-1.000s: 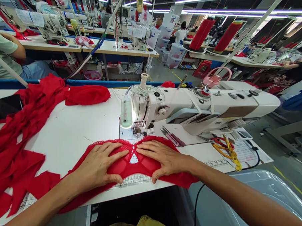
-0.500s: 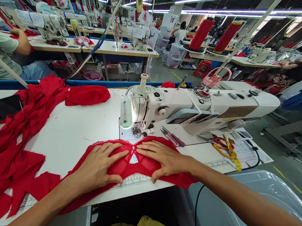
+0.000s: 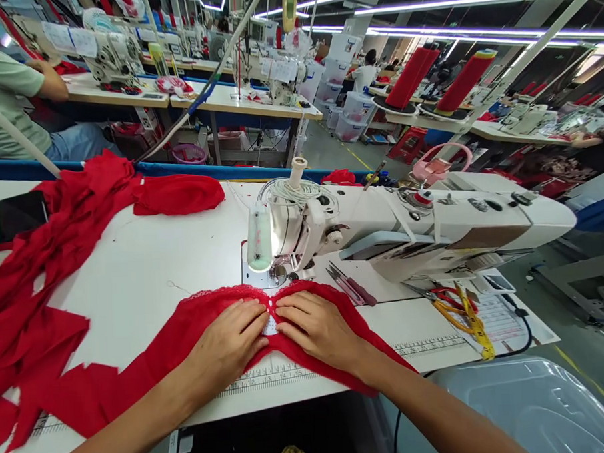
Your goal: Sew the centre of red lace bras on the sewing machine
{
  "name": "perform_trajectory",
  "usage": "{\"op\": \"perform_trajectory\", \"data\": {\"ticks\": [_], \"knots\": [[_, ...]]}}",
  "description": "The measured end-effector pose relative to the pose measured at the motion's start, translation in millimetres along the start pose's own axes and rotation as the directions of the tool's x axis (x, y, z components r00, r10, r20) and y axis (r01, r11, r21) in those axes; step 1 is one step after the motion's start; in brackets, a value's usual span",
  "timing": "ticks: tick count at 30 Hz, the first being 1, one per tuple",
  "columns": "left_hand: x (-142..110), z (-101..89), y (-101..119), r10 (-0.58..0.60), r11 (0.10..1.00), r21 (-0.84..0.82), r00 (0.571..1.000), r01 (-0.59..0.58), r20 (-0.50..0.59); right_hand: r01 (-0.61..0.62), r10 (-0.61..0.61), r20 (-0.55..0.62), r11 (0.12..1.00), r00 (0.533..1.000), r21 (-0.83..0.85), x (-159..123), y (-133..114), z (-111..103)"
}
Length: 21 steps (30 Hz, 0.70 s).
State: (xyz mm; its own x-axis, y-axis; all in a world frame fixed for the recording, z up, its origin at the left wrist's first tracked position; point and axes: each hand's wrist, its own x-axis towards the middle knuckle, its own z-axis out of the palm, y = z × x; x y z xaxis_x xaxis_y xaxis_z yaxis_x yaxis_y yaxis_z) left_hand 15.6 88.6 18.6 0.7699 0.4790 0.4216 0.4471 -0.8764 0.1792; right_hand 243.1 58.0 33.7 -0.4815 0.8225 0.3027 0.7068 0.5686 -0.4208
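Note:
A red lace-edged bra (image 3: 196, 318) lies on the white sewing table, just in front of the sewing machine (image 3: 412, 222). My left hand (image 3: 231, 340) rests palm down on its left cup, fingers laid close together and thumb apart near the lower edge. Over the other cup lies my right hand (image 3: 316, 326), its fingers slightly bent on the fabric and its thumb hidden. The fingertips of both hands meet the fabric either side of the narrow centre, where a small gap shows the table. The lit needle area (image 3: 279, 274) is just beyond the lace edge.
Red fabric pieces (image 3: 48, 264) heap along the left, beside a black phone (image 3: 21, 215). Thread snips (image 3: 352, 284), orange-handled scissors (image 3: 450, 307) and a yellow tape measure (image 3: 479, 329) lie at right. A clear plastic bin (image 3: 529, 390) stands below. A co-worker's arm (image 3: 50, 80) shows across the aisle.
My hands have drawn in closer to the bra's centre, and their fingers are less spread. The triangular gap at the centre has narrowed. The view has shifted slightly.

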Motion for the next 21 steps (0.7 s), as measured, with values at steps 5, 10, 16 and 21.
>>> {"op": "perform_trajectory", "data": {"ticks": [5, 10, 16, 21], "knots": [[-8.1, 10.0, -2.6, -0.006, 0.999, 0.041, 0.999, 0.008, -0.049, 0.036, -0.041, -0.062, 0.996, 0.997, -0.087, -6.0, 9.7, 6.3], [-6.2, 8.5, -4.0, 0.009, 0.999, 0.048, 0.998, -0.006, -0.059, 0.056, -0.067, -0.111, 0.993, 0.992, -0.105, -6.4, 8.6, 7.0], [-4.0, 7.1, -4.4, 0.011, 0.997, 0.072, 1.000, -0.009, -0.029, 0.059, -0.069, -0.108, 0.994, 0.992, -0.093, -6.8, 12.4, 9.3], [-5.0, 7.2, -3.7, 0.012, 0.997, 0.074, 0.999, -0.009, -0.031, 0.052, -0.058, -0.060, 0.994, 0.997, -0.093, -5.9, 4.0, 1.3]]}}
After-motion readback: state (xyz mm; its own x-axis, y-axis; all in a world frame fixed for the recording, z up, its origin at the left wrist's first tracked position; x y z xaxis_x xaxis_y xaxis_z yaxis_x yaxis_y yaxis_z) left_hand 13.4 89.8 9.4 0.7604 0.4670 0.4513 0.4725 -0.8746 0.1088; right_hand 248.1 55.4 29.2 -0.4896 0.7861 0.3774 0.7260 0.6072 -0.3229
